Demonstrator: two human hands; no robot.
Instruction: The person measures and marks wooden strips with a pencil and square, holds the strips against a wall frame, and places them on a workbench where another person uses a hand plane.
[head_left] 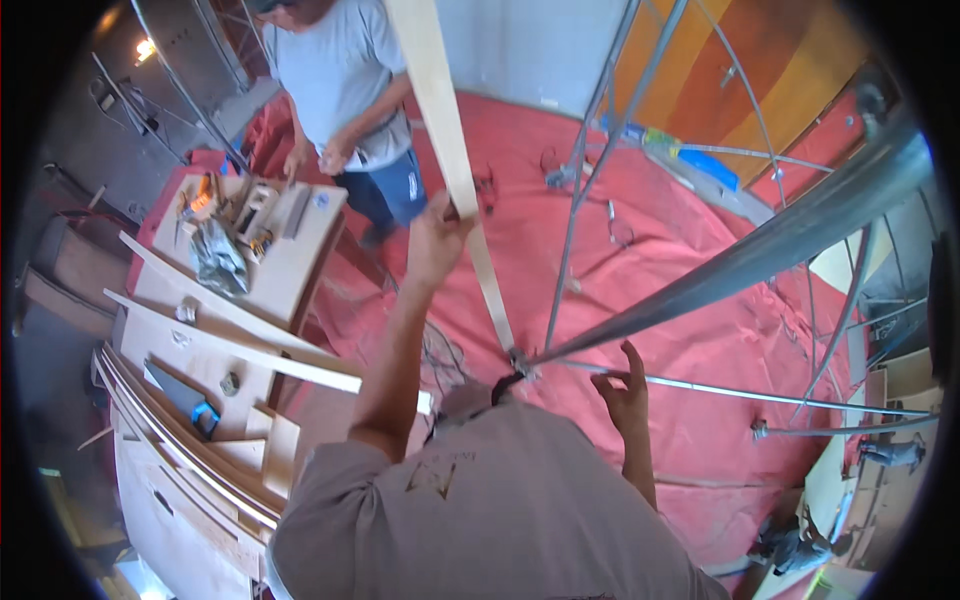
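Note:
My left hand [437, 232] is raised and shut around a long pale wooden plank [440, 110] that slants from the top of the view down to a metal joint [520, 362]. My right hand [625, 388] is lower, its fingers apart, right at a thin horizontal metal rod [720, 388] that runs out from that joint. It holds nothing. My grey shirt [480, 520] fills the bottom of the view.
Another person in a light grey T-shirt [335, 70] stands far below at a wooden workbench [285, 265] strewn with tools. Loose boards [215, 345] and stacked panels lie left. A thick metal tube [800, 225] and thin scaffold bars cross over a red tarp [690, 300].

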